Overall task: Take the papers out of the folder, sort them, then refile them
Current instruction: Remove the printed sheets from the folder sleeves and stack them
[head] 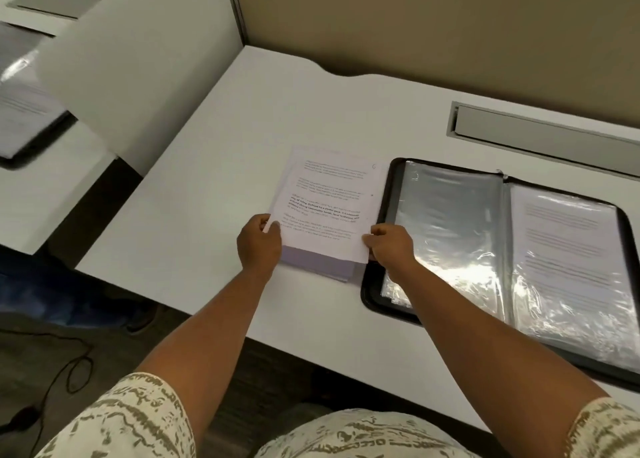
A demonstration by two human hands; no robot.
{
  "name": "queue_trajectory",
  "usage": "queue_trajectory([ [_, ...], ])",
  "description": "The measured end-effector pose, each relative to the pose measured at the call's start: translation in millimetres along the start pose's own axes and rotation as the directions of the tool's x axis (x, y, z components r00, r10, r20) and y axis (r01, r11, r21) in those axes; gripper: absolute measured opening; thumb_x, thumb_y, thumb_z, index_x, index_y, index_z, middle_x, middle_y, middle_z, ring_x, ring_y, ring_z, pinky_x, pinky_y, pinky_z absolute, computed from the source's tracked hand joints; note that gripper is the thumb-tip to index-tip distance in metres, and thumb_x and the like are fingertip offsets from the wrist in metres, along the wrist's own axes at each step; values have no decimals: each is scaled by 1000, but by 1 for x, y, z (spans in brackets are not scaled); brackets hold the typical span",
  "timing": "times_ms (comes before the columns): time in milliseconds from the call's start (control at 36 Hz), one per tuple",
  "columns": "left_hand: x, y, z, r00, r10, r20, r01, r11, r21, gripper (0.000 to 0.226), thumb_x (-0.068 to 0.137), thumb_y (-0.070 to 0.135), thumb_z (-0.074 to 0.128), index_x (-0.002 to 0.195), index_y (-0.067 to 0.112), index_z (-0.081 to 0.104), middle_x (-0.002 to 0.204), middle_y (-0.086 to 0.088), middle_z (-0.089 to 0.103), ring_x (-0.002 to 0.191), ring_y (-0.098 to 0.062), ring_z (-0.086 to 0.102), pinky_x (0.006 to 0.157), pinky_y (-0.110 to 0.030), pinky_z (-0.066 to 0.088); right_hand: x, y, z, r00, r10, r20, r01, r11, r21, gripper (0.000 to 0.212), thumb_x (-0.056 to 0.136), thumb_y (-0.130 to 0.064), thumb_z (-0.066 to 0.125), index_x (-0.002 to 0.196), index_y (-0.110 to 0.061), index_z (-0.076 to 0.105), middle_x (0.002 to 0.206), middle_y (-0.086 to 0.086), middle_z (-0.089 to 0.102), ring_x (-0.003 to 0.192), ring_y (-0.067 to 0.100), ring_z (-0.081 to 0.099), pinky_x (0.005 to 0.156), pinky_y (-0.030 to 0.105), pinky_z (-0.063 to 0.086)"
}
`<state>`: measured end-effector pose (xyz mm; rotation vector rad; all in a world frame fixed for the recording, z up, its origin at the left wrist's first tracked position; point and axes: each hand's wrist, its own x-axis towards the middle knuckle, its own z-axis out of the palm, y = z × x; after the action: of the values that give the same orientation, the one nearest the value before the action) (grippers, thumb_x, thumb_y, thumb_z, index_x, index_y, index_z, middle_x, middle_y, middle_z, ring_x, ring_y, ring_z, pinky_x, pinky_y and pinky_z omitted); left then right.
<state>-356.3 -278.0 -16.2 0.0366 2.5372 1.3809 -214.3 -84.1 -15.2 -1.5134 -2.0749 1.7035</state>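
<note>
Gripping printed papers, text illegible.

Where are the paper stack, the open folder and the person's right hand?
paper stack (pixel 329 208): head view, top sheet's printed middle.
open folder (pixel 450 229): head view, left plastic sleeve.
right hand (pixel 393 246): head view, back of hand.

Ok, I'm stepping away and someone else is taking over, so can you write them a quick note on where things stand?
Left hand: holds the near left edge of the paper stack.
Right hand: holds the near right corner of the same stack.
Stack rests on the desk, left of the open folder.
Done: many sheets are out; the left sleeve looks empty.
Left: the right sleeve still shows a printed page; finish removal, sort, refile.
</note>
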Motion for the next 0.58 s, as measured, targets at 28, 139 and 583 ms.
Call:
queue_trajectory([
  [28,2,-2,0,1000,14,-6,-14,999,46,21,97,22,59,113,13,67,110,-3,69,97,-24,65,85,-36,57,-1,-1,3,1000,-17,-12,16,999,-48,12,89,-15,69,100,-18,73,106,4,73,90,25,71,83,43,61],
  [139,17,-15,0,998,64,-13,-60,975,213,28,96,25,61,119,12,67,116,-9,68,105,-29,61,88,-45,57,0,-4,16,997,-64,-39,55,975,-215,28,90,-14,66,117,-10,70,116,4,68,95,24,67,85,38,59],
  [583,23,-23,-1,999,14,52,-34,910,414,40,91,27,64,128,11,63,123,-16,57,115,-36,50,96,-44,48,-7,-7,31,987,-98,124,153,783,-603,15,93,-13,56,102,-2,61,96,9,60,83,21,55,67,29,42],
])
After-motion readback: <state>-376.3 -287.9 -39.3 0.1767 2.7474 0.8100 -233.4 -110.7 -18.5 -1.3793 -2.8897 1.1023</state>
